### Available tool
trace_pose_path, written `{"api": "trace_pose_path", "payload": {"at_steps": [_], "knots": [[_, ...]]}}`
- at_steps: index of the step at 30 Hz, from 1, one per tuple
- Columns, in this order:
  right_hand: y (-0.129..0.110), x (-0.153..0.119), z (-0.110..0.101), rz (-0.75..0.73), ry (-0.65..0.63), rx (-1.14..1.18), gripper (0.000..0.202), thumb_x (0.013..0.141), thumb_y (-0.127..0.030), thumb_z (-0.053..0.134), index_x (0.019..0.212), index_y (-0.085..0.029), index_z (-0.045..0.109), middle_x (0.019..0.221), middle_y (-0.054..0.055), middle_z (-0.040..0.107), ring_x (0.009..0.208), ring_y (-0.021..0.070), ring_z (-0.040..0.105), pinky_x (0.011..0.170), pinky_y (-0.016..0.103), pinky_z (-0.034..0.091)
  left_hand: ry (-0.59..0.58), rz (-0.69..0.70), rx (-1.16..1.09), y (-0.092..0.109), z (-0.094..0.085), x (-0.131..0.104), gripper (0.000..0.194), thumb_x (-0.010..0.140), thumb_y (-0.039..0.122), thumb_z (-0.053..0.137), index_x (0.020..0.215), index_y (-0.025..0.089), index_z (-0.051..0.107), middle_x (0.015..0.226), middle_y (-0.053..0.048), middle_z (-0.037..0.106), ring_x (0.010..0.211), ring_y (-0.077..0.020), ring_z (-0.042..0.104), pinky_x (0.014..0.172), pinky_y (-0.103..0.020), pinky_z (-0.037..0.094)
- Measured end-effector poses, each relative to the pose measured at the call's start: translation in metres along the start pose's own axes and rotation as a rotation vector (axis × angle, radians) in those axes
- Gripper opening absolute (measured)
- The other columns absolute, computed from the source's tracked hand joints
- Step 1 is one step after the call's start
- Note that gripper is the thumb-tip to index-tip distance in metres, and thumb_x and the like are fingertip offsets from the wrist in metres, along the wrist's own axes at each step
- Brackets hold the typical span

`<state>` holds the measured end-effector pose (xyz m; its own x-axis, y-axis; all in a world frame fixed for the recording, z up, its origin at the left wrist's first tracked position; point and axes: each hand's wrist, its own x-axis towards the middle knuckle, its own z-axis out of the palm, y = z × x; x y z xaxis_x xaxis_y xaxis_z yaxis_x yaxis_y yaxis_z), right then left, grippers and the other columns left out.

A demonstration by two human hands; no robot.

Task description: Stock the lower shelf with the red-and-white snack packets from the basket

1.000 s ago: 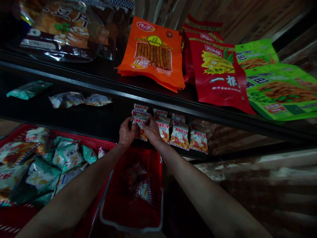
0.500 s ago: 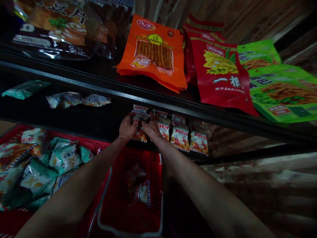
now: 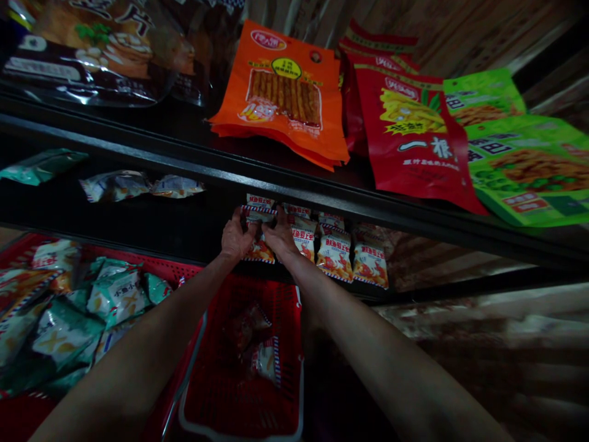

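Note:
On the lower shelf, my left hand (image 3: 237, 238) and my right hand (image 3: 278, 236) grip a small white snack bag (image 3: 258, 214) with a striped edge, one at each side. Below it, a bag with an orange picture (image 3: 260, 250) lies partly hidden by my fingers. Just right of my right hand, similar bags (image 3: 334, 250) stand in rows, with more behind them. Beneath my forearms, a red basket (image 3: 239, 402) holds a few small bags (image 3: 267, 361).
At the left, another red basket (image 3: 177, 265) is filled with green and white bags (image 3: 117, 294). The upper shelf edge (image 3: 184, 167) runs above my hands and bears orange (image 3: 285, 92), red (image 3: 414, 135) and green packages (image 3: 534, 166). Small bags (image 3: 117, 184) lie at the lower shelf's left.
The view has shifted slightly. My hands stay at the same bag, which is tilted a little differently.

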<state>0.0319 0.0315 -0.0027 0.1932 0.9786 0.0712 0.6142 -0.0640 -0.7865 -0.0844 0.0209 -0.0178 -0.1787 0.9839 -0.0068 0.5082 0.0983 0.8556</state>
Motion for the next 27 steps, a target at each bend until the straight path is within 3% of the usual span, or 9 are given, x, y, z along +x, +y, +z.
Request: {"api": "trace_pose_path", "payload": {"at_steps": [8,16,27], "knots": [[-0.003,-0.004,0.000,0.034,-0.007,-0.028,0.057,0.074,-0.016,0.053,0.130,-0.019,0.043,0.118,0.009,0.061,0.106,0.0239,0.059,0.097,0.038,0.045,-0.008,-0.021,-0.050,-0.004,0.001,0.003,0.068,0.082,0.039,0.056,0.141,0.013,0.035,0.127,-0.016,0.058,0.120,-0.0278,0.052,0.101,-0.039,0.039],[-0.008,-0.010,-0.004,0.018,-0.014,-0.058,0.060,0.075,-0.015,0.051,0.133,-0.020,0.039,0.126,0.009,0.056,0.115,0.0239,0.055,0.102,0.038,0.042,-0.038,-0.014,0.001,0.004,-0.001,-0.004,0.062,0.084,0.036,0.051,0.140,0.012,0.036,0.125,-0.014,0.060,0.119,-0.0247,0.053,0.101,-0.037,0.039],[-0.008,-0.012,0.004,0.015,0.005,-0.085,0.054,0.081,-0.016,0.043,0.134,-0.011,0.039,0.134,0.014,0.049,0.129,0.0243,0.042,0.111,0.039,0.031,-0.041,-0.016,0.021,0.004,0.001,-0.005,0.068,0.084,0.044,0.050,0.142,0.012,0.033,0.132,-0.015,0.055,0.123,-0.0260,0.050,0.101,-0.037,0.039]]}}
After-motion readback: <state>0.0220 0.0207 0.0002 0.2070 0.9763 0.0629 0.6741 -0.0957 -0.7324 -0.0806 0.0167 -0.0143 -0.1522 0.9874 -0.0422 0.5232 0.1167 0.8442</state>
